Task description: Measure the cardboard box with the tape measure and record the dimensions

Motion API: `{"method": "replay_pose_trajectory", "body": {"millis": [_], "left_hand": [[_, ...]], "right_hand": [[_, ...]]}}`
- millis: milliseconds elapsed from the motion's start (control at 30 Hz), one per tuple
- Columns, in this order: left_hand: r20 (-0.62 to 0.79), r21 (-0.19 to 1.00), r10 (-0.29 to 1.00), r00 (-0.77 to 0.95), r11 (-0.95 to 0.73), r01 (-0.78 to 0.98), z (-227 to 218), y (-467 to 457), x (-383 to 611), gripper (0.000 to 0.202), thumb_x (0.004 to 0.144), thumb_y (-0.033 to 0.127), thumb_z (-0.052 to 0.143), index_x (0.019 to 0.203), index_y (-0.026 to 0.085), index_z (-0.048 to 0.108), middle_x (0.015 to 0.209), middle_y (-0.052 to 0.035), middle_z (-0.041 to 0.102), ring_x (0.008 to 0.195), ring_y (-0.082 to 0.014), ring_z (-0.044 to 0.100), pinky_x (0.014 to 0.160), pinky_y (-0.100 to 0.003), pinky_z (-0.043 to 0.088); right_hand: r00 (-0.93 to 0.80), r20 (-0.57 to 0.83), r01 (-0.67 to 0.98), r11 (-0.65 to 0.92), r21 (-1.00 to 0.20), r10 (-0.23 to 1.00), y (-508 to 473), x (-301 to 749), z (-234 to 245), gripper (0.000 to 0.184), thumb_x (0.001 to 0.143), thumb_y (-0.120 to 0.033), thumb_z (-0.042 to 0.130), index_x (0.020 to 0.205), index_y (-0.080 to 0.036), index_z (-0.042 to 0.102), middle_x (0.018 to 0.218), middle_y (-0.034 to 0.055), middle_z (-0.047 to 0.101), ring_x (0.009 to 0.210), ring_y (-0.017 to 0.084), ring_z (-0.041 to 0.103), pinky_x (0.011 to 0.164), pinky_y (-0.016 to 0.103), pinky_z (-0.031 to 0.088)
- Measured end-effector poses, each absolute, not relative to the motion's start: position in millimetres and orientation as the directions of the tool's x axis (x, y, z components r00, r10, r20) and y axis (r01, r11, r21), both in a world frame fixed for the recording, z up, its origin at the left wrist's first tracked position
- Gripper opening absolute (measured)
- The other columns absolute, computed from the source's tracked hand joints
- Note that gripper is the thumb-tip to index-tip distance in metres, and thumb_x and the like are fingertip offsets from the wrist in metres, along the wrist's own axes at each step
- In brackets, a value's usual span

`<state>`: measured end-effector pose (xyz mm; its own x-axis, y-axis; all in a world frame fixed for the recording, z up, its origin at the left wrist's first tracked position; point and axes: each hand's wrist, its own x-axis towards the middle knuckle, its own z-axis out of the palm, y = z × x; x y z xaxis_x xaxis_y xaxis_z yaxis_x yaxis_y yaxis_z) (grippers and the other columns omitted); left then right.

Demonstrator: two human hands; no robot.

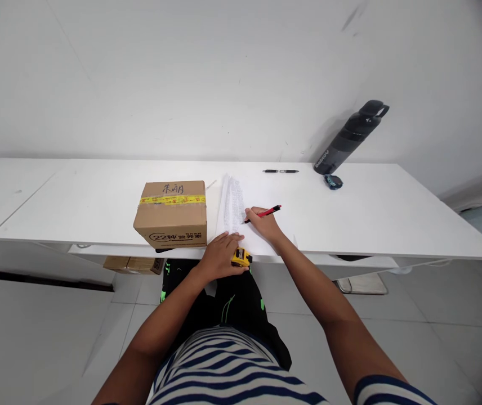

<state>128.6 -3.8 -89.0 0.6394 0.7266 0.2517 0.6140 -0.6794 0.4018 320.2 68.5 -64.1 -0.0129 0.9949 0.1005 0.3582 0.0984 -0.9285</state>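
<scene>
In my right hand (264,225) is a red and black pen (268,212), its tip down at the open notebook (233,205). The notebook page is covered with small handwriting too fine to read. A yellow and black tape measure (241,257) is gripped in my left hand (219,256) at the desk's front edge, and the fingers of that hand rest on the lower part of the paper. Just left of the notebook stands a taped cardboard box (171,214) with handwriting on its top.
A black pen (281,171) lies near the wall on the white desk (363,219). Further right, a dark water bottle (348,138) stands behind a small dark round object (333,181). Below the desk are another cardboard box (133,265) and a flat scale-like slab (362,284).
</scene>
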Motion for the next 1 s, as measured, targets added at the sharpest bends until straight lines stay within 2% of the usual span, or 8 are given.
{"method": "replay_pose_trajectory", "body": {"millis": [567, 1000], "left_hand": [[0.265, 0.417, 0.726, 0.635, -0.68, 0.603, -88.6, -4.5, 128.6, 0.076, 0.071, 0.053, 0.075, 0.133, 0.018, 0.049, 0.139, -0.0119, 0.059, 0.135, -0.0273, 0.051, 0.12, -0.044, 0.03], [0.249, 0.424, 0.735, 0.631, -0.668, 0.611, -86.2, -5.6, 128.7, 0.079, 0.071, 0.053, 0.075, 0.136, 0.02, 0.045, 0.139, -0.0128, 0.059, 0.135, -0.0272, 0.05, 0.12, -0.044, 0.029]], "right_hand": [[0.005, 0.108, 0.365, 0.098, -0.926, 0.994, 67.2, 320.5, -64.4, 0.036, 0.083, -0.045, 0.053, 0.06, -0.02, 0.063, 0.067, 0.0026, 0.067, 0.071, 0.02, 0.06, 0.074, 0.033, 0.045], [0.045, 0.124, 0.35, 0.1, -0.931, 0.991, 66.4, 320.8, -66.4, 0.035, 0.083, -0.041, 0.053, 0.055, -0.021, 0.059, 0.061, 0.0006, 0.061, 0.066, 0.018, 0.056, 0.069, 0.032, 0.043]]}}
